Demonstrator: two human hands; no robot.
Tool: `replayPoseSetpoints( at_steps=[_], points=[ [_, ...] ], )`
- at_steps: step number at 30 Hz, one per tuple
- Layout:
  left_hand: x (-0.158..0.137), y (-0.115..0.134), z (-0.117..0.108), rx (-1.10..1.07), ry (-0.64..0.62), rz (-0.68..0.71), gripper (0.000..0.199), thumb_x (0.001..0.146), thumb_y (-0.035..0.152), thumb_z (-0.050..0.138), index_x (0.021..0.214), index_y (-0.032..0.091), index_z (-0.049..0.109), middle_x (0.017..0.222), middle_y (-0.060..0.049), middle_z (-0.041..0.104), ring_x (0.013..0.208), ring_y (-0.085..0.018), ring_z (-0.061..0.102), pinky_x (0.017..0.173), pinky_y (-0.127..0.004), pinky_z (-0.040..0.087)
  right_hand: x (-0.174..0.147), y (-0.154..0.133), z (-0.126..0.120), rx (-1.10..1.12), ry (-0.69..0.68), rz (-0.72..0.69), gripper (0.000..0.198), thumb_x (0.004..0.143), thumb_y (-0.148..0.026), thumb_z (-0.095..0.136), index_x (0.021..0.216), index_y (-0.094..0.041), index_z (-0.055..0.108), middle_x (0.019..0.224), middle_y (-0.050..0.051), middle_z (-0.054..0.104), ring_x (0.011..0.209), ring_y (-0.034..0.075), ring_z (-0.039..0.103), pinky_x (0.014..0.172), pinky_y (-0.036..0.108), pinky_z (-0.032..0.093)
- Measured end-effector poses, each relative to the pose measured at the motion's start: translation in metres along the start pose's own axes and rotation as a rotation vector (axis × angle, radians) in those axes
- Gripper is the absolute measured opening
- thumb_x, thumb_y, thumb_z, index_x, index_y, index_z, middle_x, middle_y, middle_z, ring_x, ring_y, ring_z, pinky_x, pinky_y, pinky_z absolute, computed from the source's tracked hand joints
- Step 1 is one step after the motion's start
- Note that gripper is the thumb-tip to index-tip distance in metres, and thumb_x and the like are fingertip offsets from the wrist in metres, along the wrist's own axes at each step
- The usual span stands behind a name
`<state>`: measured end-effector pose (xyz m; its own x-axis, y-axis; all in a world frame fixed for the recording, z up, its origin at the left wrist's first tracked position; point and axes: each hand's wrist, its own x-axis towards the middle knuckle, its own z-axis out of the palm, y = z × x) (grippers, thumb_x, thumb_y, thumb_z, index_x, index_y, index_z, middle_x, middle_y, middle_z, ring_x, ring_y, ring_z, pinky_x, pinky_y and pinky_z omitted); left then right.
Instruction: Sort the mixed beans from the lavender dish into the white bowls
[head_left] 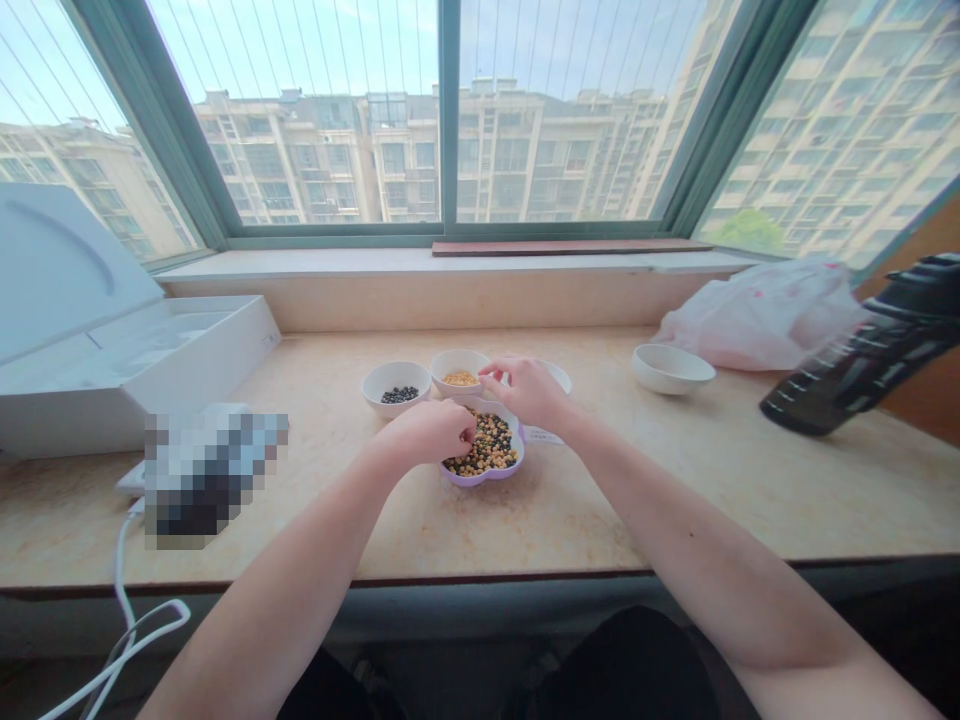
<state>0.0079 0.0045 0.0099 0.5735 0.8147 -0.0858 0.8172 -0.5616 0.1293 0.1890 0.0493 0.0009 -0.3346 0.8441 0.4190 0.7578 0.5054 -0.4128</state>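
Observation:
A scalloped white dish with a purple outside (487, 477) holds mixed black, green and yellow beans or kernels (491, 445). My left hand (439, 432) reaches into its left side, fingers curled together at the beans; what they pinch is hidden. Above the dish's far edge, my right hand (529, 388) has its fingertips by the rim of a white bowl (455, 358) of yellow kernels (460, 379). Its thumb and fingers look slightly apart, with nothing visible between them. To the left stands a white bowl (375, 385) of black beans (400, 395).
Another white bowl (559, 375) is partly hidden behind my right hand. Further right are a white bowl (673, 375), a plastic bag (757, 315) and a dark bottle (844, 365). An open white box (202, 350) and a blurred-out object (206, 480) with a white cable (124, 570) lie left.

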Motion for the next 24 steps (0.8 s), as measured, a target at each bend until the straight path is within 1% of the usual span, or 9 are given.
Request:
replayPoseSetpoints(
  at_steps=[7,9,11,13,15,18,20,22,24],
  points=[
    [0.002,-0.006,0.000,-0.079,-0.016,0.011,0.021,0.082,0.018,0.055,0.075,0.019,0.074,0.076,-0.006,0.071,0.061,-0.016,0.056,0.057,-0.029,0.036,-0.001,-0.001,-0.001,-0.002,0.001,0.000,0.018,0.092,-0.025,0.061,0.094,-0.018,0.079,0.093,0.005,0.076,0.076,0.017,0.063,0.072,0.029,0.043],
    [0.001,-0.009,0.000,-0.121,0.010,0.021,0.019,0.084,0.020,0.055,0.075,0.019,0.071,0.074,-0.004,0.069,0.061,-0.015,0.055,0.059,-0.030,0.036,-0.002,-0.002,-0.001,-0.001,0.000,0.002,0.018,0.092,-0.025,0.062,0.094,-0.018,0.079,0.092,0.005,0.076,0.076,0.017,0.063,0.072,0.028,0.043],
    [0.001,-0.012,-0.001,-0.223,0.078,0.059,0.017,0.087,0.022,0.055,0.078,0.019,0.069,0.075,-0.002,0.067,0.064,-0.015,0.054,0.062,-0.029,0.037,-0.002,-0.002,-0.001,0.001,-0.004,0.003,0.018,0.092,-0.025,0.062,0.094,-0.018,0.078,0.091,0.005,0.076,0.076,0.017,0.063,0.072,0.028,0.043],
    [0.001,-0.014,-0.001,-0.408,0.162,0.108,0.014,0.090,0.023,0.054,0.085,0.019,0.067,0.078,-0.001,0.065,0.068,-0.014,0.055,0.065,-0.028,0.038,-0.001,-0.002,-0.001,0.004,-0.010,0.000,0.018,0.092,-0.024,0.062,0.094,-0.017,0.078,0.090,0.005,0.076,0.076,0.016,0.063,0.072,0.028,0.044],
    [0.002,-0.015,-0.001,-0.665,0.213,0.145,0.013,0.093,0.025,0.053,0.089,0.018,0.064,0.075,0.001,0.060,0.067,-0.012,0.052,0.064,-0.026,0.037,-0.001,-0.001,0.000,0.010,-0.021,-0.006,0.018,0.092,-0.024,0.062,0.095,-0.018,0.078,0.089,0.005,0.076,0.075,0.016,0.064,0.072,0.027,0.043],
    [0.003,-0.013,-0.002,-1.098,0.203,0.184,0.022,0.098,0.035,0.053,0.088,0.017,0.059,0.066,0.004,0.049,0.057,-0.008,0.041,0.055,-0.022,0.031,-0.001,-0.001,0.000,0.013,-0.025,-0.016,0.019,0.093,-0.027,0.061,0.093,-0.019,0.078,0.088,0.005,0.075,0.074,0.016,0.064,0.070,0.027,0.042],
    [0.002,-0.011,-0.004,-1.368,0.196,0.202,0.027,0.096,0.041,0.059,0.084,0.017,0.057,0.064,0.005,0.045,0.054,-0.007,0.037,0.052,-0.021,0.027,-0.001,0.000,0.000,0.007,-0.020,-0.021,0.021,0.094,-0.030,0.061,0.092,-0.019,0.079,0.088,0.005,0.075,0.073,0.016,0.063,0.069,0.027,0.042],
    [0.000,-0.010,-0.008,-1.607,0.208,0.210,0.027,0.091,0.040,0.068,0.083,0.016,0.056,0.065,0.005,0.044,0.054,-0.006,0.037,0.050,-0.019,0.029,-0.001,0.000,0.001,0.001,-0.024,-0.016,0.020,0.094,-0.030,0.062,0.093,-0.020,0.079,0.087,0.004,0.076,0.072,0.016,0.063,0.068,0.027,0.041],
    [-0.004,-0.010,-0.014,-1.802,0.226,0.225,0.022,0.088,0.034,0.072,0.086,0.017,0.058,0.065,0.005,0.044,0.053,-0.005,0.039,0.050,-0.018,0.031,-0.002,-0.001,0.001,-0.001,-0.035,-0.007,0.019,0.092,-0.029,0.062,0.094,-0.020,0.079,0.087,0.004,0.076,0.070,0.016,0.063,0.068,0.027,0.040]
  ],
)
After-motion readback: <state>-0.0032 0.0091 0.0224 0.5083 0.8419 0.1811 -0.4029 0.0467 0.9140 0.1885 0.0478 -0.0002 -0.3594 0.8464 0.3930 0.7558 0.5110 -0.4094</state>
